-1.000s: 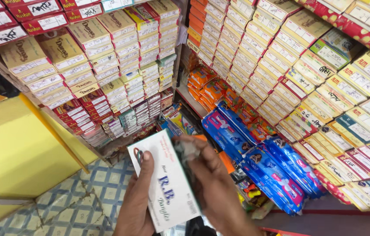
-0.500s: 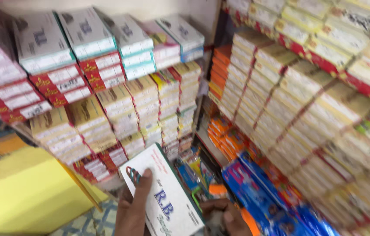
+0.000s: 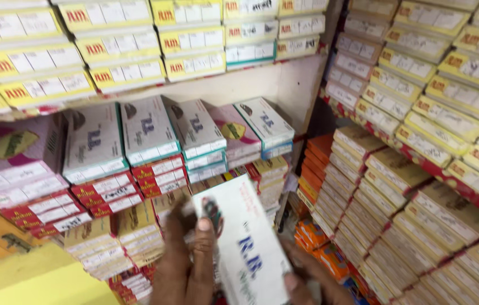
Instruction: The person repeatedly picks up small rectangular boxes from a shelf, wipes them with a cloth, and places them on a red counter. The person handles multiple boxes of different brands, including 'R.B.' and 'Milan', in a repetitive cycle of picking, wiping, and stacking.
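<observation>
Both hands grip a white box point(image 3: 245, 248): left hand point(image 3: 185, 265) clasps its side, right hand point(image 3: 313, 279) its lower edge, before stacked shelves point(image 3: 284, 85).

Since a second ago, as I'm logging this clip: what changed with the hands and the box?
The white box has been lifted toward the shelf of matching boxes. The right hand moved off the box top to its lower right edge. The left hand still grips it, thumb on the front.

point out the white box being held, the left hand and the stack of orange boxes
white box point(image 3: 248, 248), head view, on its printed top face.
left hand point(image 3: 185, 265), head view, on the back of the hand beside the box.
stack of orange boxes point(image 3: 317, 164), head view, on the boxes' end faces.
</observation>
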